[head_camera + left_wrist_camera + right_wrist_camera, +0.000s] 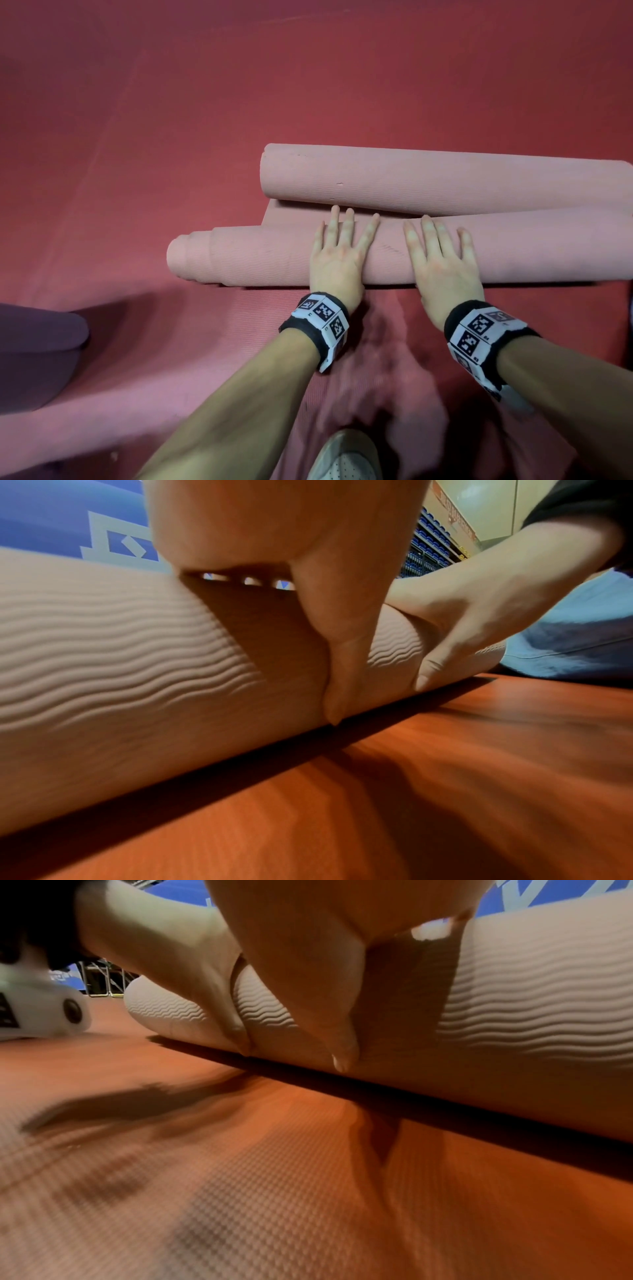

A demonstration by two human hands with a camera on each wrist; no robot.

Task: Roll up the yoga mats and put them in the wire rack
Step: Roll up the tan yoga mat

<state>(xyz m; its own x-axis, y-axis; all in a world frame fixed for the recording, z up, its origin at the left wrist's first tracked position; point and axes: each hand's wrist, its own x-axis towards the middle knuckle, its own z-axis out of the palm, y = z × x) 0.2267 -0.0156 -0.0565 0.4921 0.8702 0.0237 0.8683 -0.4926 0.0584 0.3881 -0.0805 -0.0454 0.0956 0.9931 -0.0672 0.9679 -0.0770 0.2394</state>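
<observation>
Head view: both palms flat on near roll

Right ends of both rolls cut off. Left hand [337, 260] and right hand [442, 263] lie spread, fingers straight, on the near mat roll [260, 260]; second rolled mat [428, 178] touches behind. Red floor mat [171, 120] open leftward.

Red ribbed floor matting [205, 120], purple cushion [37, 356] at left, white perforated shoe [346, 459] below

— What covers the floor [171, 102]?
— Red matting. Two rolled pink mats lie on it: the near roll [260, 260], the far roll [428, 178] just beside it.
— Anything else?
— A purple mat [37, 356] at the left edge.
</observation>
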